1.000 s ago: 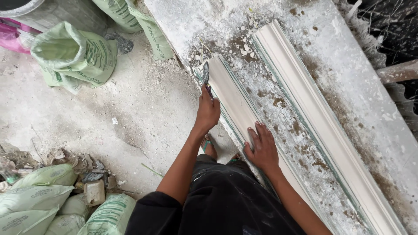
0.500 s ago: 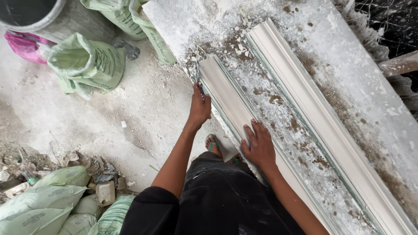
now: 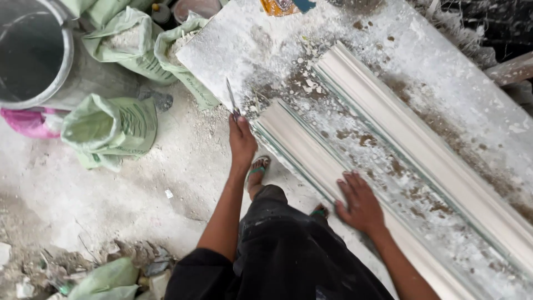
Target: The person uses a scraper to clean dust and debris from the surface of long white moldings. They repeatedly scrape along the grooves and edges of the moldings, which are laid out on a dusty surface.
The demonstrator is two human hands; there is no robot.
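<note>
My left hand [image 3: 242,139] grips a thin metal blade [image 3: 231,98] that points up along the edge of a white plaster-dusted table [image 3: 261,39]. The blade's tip lies by the near end of a long white plaster moulding [image 3: 302,150]. My right hand [image 3: 361,201] rests flat, fingers spread, on that same moulding further down. A second, wider moulding [image 3: 422,144] lies parallel to it on the right. My black trousers and sandalled feet [image 3: 259,166] show below.
Green sacks [image 3: 111,125] with white powder stand on the dusty floor at left, beside a grey metal drum [image 3: 39,55] and a pink bag [image 3: 28,122]. More sacks and rubble [image 3: 105,272] lie at the bottom left. A wooden beam [image 3: 511,69] sticks out at right.
The view has shifted, bringing the drum and sacks further into view. My left hand has moved up along the table's edge with the blade; my right hand stays on the moulding.
</note>
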